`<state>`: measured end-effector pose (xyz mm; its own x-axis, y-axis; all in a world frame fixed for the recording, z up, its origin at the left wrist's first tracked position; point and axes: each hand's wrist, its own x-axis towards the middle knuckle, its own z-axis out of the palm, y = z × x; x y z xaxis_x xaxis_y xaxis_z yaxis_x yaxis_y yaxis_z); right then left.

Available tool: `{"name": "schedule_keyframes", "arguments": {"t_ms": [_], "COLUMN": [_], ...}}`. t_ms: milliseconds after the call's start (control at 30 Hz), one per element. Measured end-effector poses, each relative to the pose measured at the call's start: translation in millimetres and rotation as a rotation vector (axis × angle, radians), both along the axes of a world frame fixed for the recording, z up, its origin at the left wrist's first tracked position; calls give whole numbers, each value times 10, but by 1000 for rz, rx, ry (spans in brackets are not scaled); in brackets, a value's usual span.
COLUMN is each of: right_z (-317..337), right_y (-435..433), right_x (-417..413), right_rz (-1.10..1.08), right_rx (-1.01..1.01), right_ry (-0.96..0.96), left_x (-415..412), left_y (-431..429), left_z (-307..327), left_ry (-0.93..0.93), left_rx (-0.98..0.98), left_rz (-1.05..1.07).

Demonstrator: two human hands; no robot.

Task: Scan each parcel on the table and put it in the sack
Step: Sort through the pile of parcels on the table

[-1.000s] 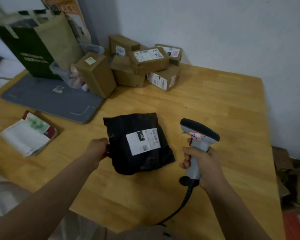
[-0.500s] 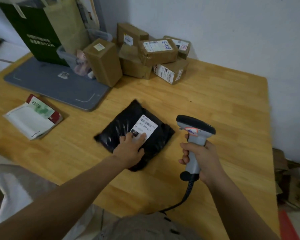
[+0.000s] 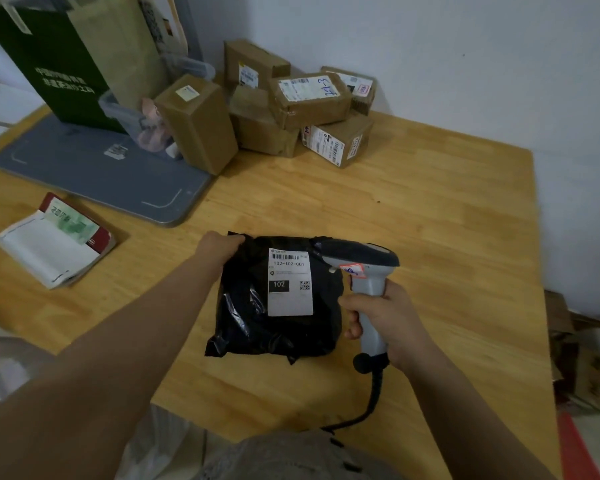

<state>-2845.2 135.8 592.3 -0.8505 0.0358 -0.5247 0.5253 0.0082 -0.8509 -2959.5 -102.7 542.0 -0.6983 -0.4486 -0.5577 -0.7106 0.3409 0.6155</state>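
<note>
We've got the black parcel (image 3: 278,299) flat on the table (image 3: 430,209), label up. Our left hand (image 3: 220,245) pinches its top corner to steady it, while our right hand (image 3: 383,315) wraps the scanner (image 3: 361,271), nose toward the barcode.

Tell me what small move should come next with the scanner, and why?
Probably tilt the scanner down toward the barcode at the top of the label and scan. The left hand grips the black parcel by its far corner, the label faces up, and the right hand holds the scanner beside it.
</note>
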Motion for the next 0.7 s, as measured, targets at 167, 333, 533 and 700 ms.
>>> {"name": "schedule_keyframes", "arguments": {"t_ms": [167, 333, 533, 700], "right_z": [43, 106, 250, 346], "right_y": [-32, -91, -212, -306], "right_x": [-3, 38, 158, 256], "right_rz": [34, 35, 29, 33], "right_rx": [15, 12, -33, -19], "right_ry": [10, 35, 105, 170], "left_x": [8, 23, 165, 252], "left_y": [-146, -112, -220, -270], "left_z": [-83, 246, 645, 783], "left_ry": [-68, 164, 455, 588], "left_rx": [252, 340, 366, 351], "left_rz": [183, 139, 176, 247]}}
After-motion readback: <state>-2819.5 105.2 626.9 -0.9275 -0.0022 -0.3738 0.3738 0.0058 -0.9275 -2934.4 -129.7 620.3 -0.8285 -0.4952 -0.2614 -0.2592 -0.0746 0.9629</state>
